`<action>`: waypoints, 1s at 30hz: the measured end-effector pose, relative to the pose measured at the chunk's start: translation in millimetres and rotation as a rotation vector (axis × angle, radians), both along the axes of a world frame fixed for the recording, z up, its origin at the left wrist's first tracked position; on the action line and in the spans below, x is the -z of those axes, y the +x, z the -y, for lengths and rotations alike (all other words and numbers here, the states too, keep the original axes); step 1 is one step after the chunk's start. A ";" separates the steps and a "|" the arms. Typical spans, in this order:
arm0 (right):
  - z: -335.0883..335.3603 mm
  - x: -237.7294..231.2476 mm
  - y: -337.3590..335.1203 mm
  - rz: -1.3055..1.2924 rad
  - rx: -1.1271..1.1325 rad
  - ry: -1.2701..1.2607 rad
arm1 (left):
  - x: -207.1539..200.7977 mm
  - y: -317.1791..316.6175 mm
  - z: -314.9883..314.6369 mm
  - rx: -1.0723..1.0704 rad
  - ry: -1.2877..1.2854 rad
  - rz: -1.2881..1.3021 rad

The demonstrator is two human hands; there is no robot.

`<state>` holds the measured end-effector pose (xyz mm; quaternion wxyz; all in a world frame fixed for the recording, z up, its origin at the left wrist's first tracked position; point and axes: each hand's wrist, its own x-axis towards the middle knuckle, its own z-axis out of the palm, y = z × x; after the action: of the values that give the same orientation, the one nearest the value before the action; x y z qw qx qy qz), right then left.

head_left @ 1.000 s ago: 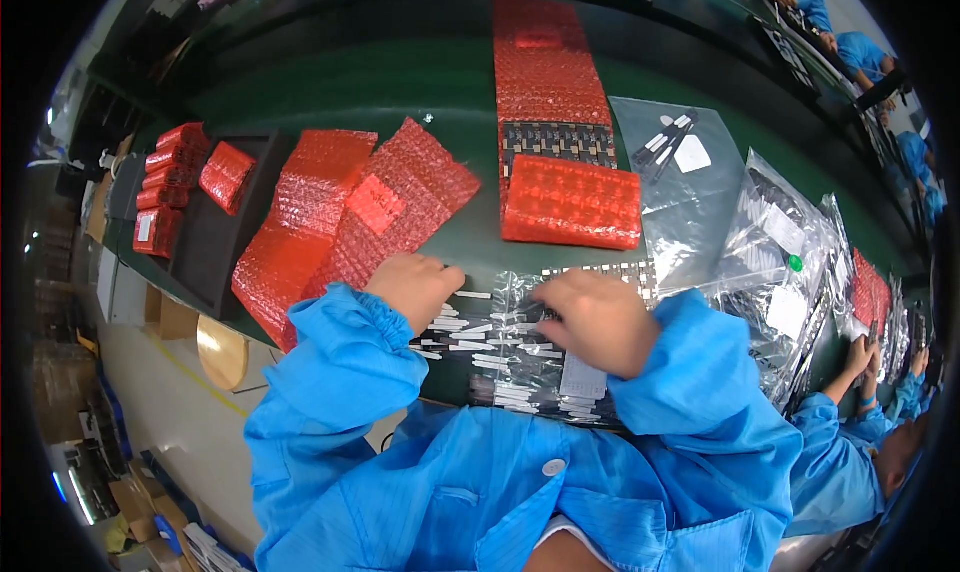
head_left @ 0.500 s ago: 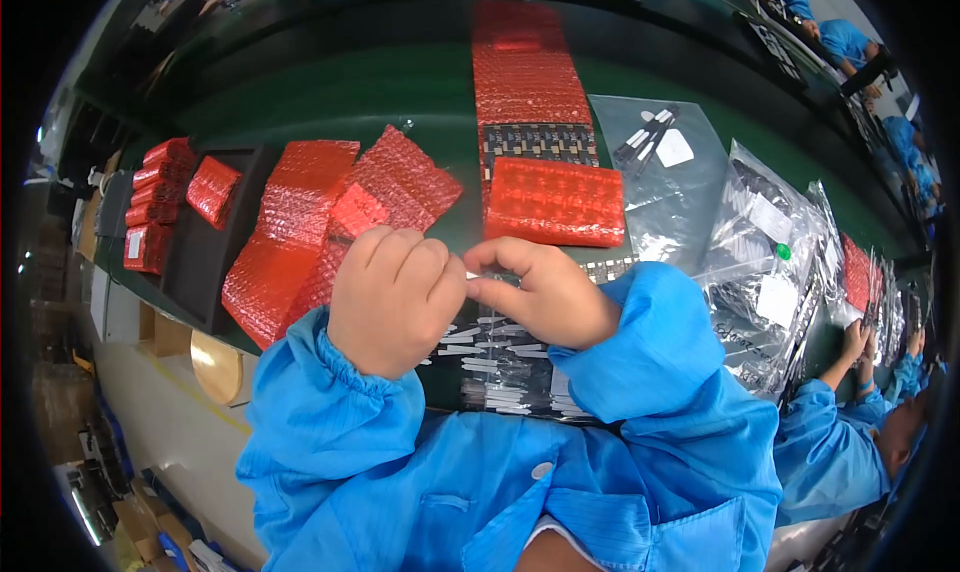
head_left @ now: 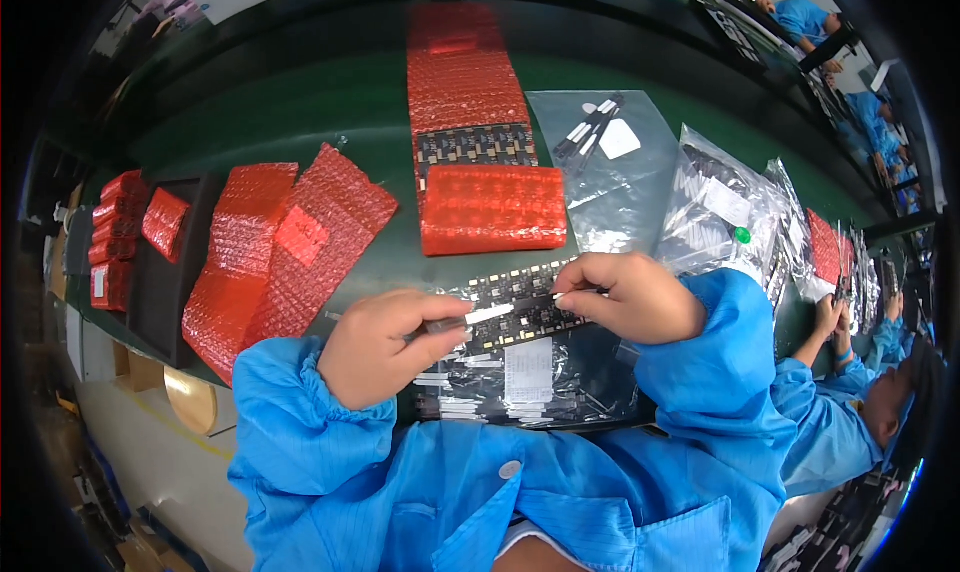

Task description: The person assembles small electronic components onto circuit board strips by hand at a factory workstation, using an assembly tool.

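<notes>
Between my hands lies a thin black-and-white strip (head_left: 490,314), its white part near my left fingers. My left hand (head_left: 375,342) is closed, pinching the strip at its left end. My right hand (head_left: 640,294) is also closed, thumb and forefinger pinched at the dark right end of the strip. Just beneath the strip is a dark circuit board panel (head_left: 515,284) with rows of small pale components. Nearer me, a clear plastic bag (head_left: 590,377) of similar strips lies on the table, with a white label (head_left: 528,372).
Beyond my hands stands a red bubble-wrapped bundle (head_left: 493,209) by a stack of boards (head_left: 475,144). Red bubble-wrap sheets (head_left: 235,257) and a black tray (head_left: 150,282) lie left. Clear bags of strips (head_left: 725,207) lie right. A co-worker's hands (head_left: 835,317) are further right.
My hands have moved apart, and the strip now shows between them. The circuit board panel beneath has come into sight. The view has shifted, so the table's things sit further left.
</notes>
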<state>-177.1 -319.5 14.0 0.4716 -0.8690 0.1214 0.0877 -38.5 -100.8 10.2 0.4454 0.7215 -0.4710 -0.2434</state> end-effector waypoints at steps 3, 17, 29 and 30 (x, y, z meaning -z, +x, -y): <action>-0.1 7.4 0.1 0.010 -0.048 -0.150 | 7.4 -8.1 3.3 0.003 0.027 -0.201; -24.4 17.6 18.1 0.439 -0.086 -0.241 | 51.0 -27.0 25.1 -0.251 0.010 -0.725; 18.9 10.5 4.9 0.232 0.284 -0.066 | 61.5 -25.2 39.0 0.004 0.058 0.260; 30.9 7.8 -1.0 0.213 0.381 -0.020 | 65.3 -25.3 42.6 0.095 0.059 0.466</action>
<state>-178.1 -350.5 6.2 0.4812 -0.8394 0.2336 -0.0964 -63.8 -143.4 -55.1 0.2914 0.7480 -0.5870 -0.1047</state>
